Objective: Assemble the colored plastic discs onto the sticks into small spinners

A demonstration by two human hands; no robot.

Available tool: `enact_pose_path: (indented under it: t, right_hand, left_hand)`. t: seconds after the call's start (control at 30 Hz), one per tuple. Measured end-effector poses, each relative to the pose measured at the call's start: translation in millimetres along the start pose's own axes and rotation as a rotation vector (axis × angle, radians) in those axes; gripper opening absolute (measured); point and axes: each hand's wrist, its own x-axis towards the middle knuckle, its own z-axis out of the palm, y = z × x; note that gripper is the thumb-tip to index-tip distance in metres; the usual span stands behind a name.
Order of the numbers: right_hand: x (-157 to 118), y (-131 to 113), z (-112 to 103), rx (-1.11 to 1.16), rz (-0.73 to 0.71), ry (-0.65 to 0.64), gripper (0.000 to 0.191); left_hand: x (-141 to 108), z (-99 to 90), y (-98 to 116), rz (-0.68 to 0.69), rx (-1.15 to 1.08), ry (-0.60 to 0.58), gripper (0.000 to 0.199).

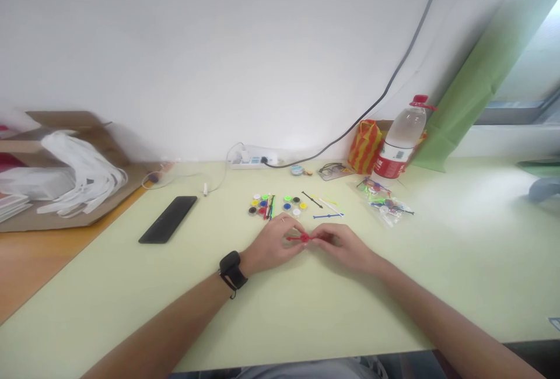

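Observation:
Between my two hands is a small red piece (pixel 305 238) with a thin red arm pointing left. My left hand (pixel 274 243), with a black watch on its wrist, pinches it from the left. From the right, the fingertips of my right hand (pixel 342 244) close on its other side. Just beyond my left hand lie several coloured discs (pixel 255 203) with a bundle of coloured sticks (pixel 270 206) beside them. A second group of discs (pixel 287 206) is behind the red piece. Loose thin sticks, one blue (pixel 328 216) and one black (pixel 312 199), lie farther right.
A black phone (pixel 168 220) lies on the pale table (pixel 271 320) at left, near a cardboard box (pixel 105 146). At the back are a power strip (pixel 251 157), a striped bag (pixel 364 147) and a water bottle (pixel 400 140). Plastic packets (pixel 387 207) lie before the bottle.

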Motion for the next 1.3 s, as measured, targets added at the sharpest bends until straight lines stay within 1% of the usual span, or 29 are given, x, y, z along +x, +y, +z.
enact_pose_path:
  t: [0.07,0.17,0.23,0.27,0.33,0.37,0.47,0.53,0.57,0.63,0.77,0.97,1.1,1.2,1.27,1.3]
  right_hand:
    - [0.1,-1.8,-6.2,0.057,0.006,0.02,0.028]
    - [-0.5,-5.4,-15.3,0.108,0.002,0.052,0.026]
    - [-1.0,-7.0,-17.6,0.118,-0.006,0.054,0.026]
    - [-1.2,-7.2,-17.4,0.116,-0.012,0.046,0.026]
    - [-1.4,-6.2,-14.8,0.107,-0.029,0.055,0.026]
    - [-1.5,-5.1,-13.0,0.098,-0.039,0.089,0.025]
    - [-2.2,-2.0,-9.0,0.039,-0.077,0.275,0.031]
    - [-3.3,-1.2,-8.5,0.001,-0.096,0.344,0.029]
    - [-4.1,-1.1,-8.5,-0.006,-0.099,0.345,0.027]
    - [-5.6,-1.2,-8.2,-0.003,-0.098,0.308,0.026]
    - [-7.3,0.5,-4.1,-0.004,-0.121,0.225,0.031]
    - [-7.4,4.9,-0.7,0.0,-0.125,0.177,0.052]
    - [-9.5,4.2,2.8,0.047,-0.102,0.166,0.069]
    - [-10.8,4.3,7.8,0.09,-0.089,0.139,0.078]
    - [-10.8,5.1,9.4,0.112,-0.08,0.159,0.075]
    - [-10.7,5.5,9.0,0.119,-0.076,0.176,0.067]
  left_hand:
    - [0.5,-1.2,3.0,-0.021,-0.165,-0.026,0.023]
    - [3.6,-2.7,5.0,-0.068,-0.524,-0.118,0.033]
    - [5.9,-1.9,4.7,-0.139,-0.691,-0.117,0.04]
    - [6.7,-0.8,4.3,-0.175,-0.721,-0.107,0.038]
    - [7.3,2.4,2.8,-0.226,-0.721,-0.101,0.032]
    - [7.3,4.2,1.9,-0.239,-0.718,-0.102,0.03]
    - [7.1,8.8,-1.6,-0.263,-0.748,-0.064,0.026]
    - [7.5,10.3,-3.6,-0.277,-0.764,-0.001,0.023]
    - [7.8,10.5,-4.3,-0.285,-0.765,0.026,0.022]
    - [8.3,10.3,-5.2,-0.303,-0.766,0.053,0.023]
    - [7.8,10.5,-7.7,-0.313,-0.761,0.049,0.028]
    - [6.6,14.0,-14.9,-0.304,-0.742,0.074,0.032]
    - [7.1,13.3,-14.7,-0.329,-0.753,0.073,0.03]
    - [7.7,12.0,-13.2,-0.324,-0.781,0.056,0.029]
    - [8.0,11.5,-12.8,-0.317,-0.794,0.048,0.028]
    - [8.1,11.5,-12.9,-0.316,-0.796,0.046,0.028]
